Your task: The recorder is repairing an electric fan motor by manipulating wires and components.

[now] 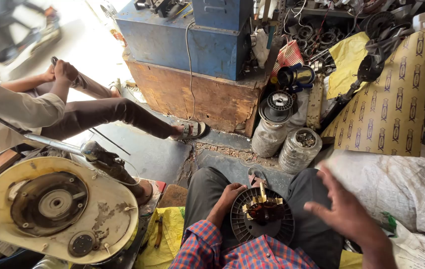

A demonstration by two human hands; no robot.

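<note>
Cluttered workshop floor, seen from a seated lap.
Cream housing (58, 209) at left; left hand (228, 195) grips the black disc (262, 216) on the lap, right hand (344, 209) spread, blurred beside it; wire spools (299, 149), patterned board (389, 107) beyond.

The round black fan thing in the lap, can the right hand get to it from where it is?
Probably yes. The right hand hovers open just beside the round black part, which the left hand grips at its rim. Nothing lies between them, and the part's top faces up, uncovered.
</note>
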